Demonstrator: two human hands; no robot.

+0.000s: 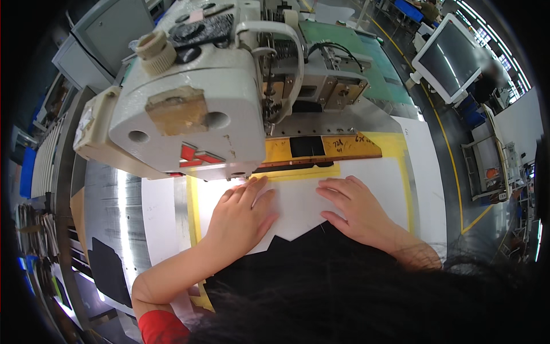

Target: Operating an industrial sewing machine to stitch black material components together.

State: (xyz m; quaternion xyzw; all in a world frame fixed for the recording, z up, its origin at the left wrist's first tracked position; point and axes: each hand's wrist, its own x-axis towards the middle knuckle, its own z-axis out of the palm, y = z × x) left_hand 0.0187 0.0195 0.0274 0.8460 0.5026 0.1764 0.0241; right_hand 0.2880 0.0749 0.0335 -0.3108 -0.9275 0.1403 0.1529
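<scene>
Both hands rest on a white sheet (298, 200) edged with yellow tape, under a large grey-white sewing machine (189, 109). My left hand (238, 212) lies flat just in front of the machine head, fingertips close to its lit lower edge. Farther right, my right hand (358, 209) is spread on the same sheet, thumb toward the middle. Neither holds anything that I can see. Beyond the fingertips runs a yellow clamp bar (344, 148) with a black patch on it. Black cloth (298, 252) with a zigzag edge lies nearer me, between and below the hands.
A black piece (109, 269) lies on the metal table (103, 200) at the left. Grey cabinets (112, 34) stand behind the machine. A screen (448, 57) is at the far right, near a wheeled rack (487, 160). Another person (429, 10) is in the background.
</scene>
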